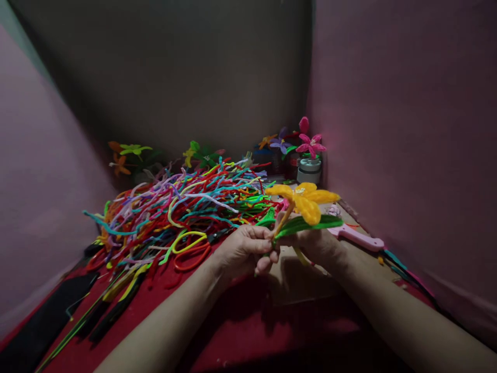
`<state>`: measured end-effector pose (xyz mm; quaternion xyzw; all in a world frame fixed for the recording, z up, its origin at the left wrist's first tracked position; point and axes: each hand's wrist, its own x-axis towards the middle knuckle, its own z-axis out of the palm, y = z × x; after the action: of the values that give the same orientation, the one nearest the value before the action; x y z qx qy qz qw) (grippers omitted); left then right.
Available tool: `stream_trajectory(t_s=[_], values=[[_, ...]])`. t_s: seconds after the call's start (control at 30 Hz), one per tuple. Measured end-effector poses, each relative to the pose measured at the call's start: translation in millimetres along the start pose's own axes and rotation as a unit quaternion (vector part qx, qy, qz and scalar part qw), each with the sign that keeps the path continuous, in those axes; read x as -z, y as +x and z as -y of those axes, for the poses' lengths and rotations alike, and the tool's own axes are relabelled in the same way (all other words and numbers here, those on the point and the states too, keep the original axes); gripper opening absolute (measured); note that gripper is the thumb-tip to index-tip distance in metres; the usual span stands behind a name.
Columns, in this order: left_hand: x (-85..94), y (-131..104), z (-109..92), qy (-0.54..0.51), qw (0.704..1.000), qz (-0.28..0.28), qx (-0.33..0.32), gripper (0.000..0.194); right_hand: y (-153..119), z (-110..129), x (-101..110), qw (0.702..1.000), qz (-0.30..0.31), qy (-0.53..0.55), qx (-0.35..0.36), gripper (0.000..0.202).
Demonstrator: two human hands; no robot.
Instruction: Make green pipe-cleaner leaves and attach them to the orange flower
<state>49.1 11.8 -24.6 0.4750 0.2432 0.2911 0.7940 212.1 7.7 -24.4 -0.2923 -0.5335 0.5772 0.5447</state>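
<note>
A yellow-orange pipe-cleaner flower (pixel 309 201) with a long green leaf (pixel 310 225) is held up in front of me. My left hand (pixel 248 246) is closed, thumb and fingers pinching its stem where the leaf joins. On the other side, my right hand (pixel 320 248) is closed around the stem area behind the leaf, its fingers partly hidden by leaf and petals. A thin yellowish strand hangs beneath the right hand. Under both hands lies a brown cardboard piece (pixel 289 290).
A heap of colourful pipe cleaners (pixel 202 199) covers the left and middle. Nearby are scissors with yellow and red handles (pixel 192 261), yellow-and-black pliers (pixel 120 305) and a pink-handled tool (pixel 361 238). Finished flowers (pixel 310 145) stand at the back. Walls close in both sides.
</note>
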Motion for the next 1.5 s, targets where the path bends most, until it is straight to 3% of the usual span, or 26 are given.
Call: stream_trajectory(t_s=[0.1, 0.2, 0.27, 0.3, 0.37, 0.43, 0.6, 0.73, 0.87, 0.93, 1.03, 1.17, 1.27, 1.37, 1.5], values=[[-8.2, 0, 0, 0.132, 0.981, -0.103, -0.095, 0.015, 2, -6, 0, 1.000, -0.012, 0.028, -0.005, 0.010], [-14.7, 0, 7, 0.325, 0.892, -0.237, -0.205, 0.013, 4, -13, -2, 0.997, -0.049, 0.060, 0.010, 0.009], [-16.1, -1, 12, 0.406, 0.833, -0.279, -0.253, 0.014, 4, -16, -4, 0.997, -0.064, 0.051, 0.007, 0.007], [-16.4, -2, 13, 0.421, 0.820, -0.287, -0.262, 0.014, 4, -17, -5, 0.997, -0.068, 0.035, 0.005, 0.005], [-17.4, -2, 12, 0.397, 0.836, -0.285, -0.250, 0.012, 3, -17, -4, 0.998, -0.067, -0.008, 0.002, 0.003], [-19.3, -3, 8, 0.328, 0.879, -0.269, -0.217, 0.011, 2, -15, -2, 0.998, -0.056, -0.024, -0.003, 0.004], [-21.5, -3, 1, 0.179, 0.957, -0.174, -0.145, 0.018, 4, -8, 7, 0.998, 0.031, 0.052, -0.030, 0.006], [-17.3, -3, 4, 0.057, 0.992, -0.085, -0.079, 0.018, 4, -6, 13, 0.995, 0.069, 0.059, -0.035, 0.005], [-13.4, -3, 7, -0.059, 0.998, 0.027, -0.028, 0.016, 1, -6, 11, 0.994, 0.081, 0.066, -0.022, 0.009], [-14.4, -3, 4, -0.031, 0.999, 0.020, -0.037, 0.017, 0, -5, 8, 0.994, 0.064, 0.084, -0.011, 0.009], [-20.1, -3, -1, 0.124, 0.984, -0.083, -0.094, 0.018, 0, -5, 3, 0.994, 0.042, 0.098, -0.004, 0.003], [-26.8, -3, 4, 0.316, 0.892, -0.259, -0.191, 0.011, 3, -11, -2, 0.994, -0.050, 0.096, 0.029, 0.010], [-26.1, -2, 8, 0.363, 0.858, -0.289, -0.222, 0.011, 5, -14, -3, 0.994, -0.060, 0.083, 0.034, 0.011], [-22.0, -2, 5, 0.295, 0.904, -0.242, -0.192, 0.017, 6, -13, 1, 0.997, -0.035, 0.056, 0.041, 0.006], [-13.8, -2, 0, 0.096, 0.985, -0.104, -0.094, 0.016, 5, -8, 7, 0.997, 0.011, 0.070, -0.012, 0.010]])
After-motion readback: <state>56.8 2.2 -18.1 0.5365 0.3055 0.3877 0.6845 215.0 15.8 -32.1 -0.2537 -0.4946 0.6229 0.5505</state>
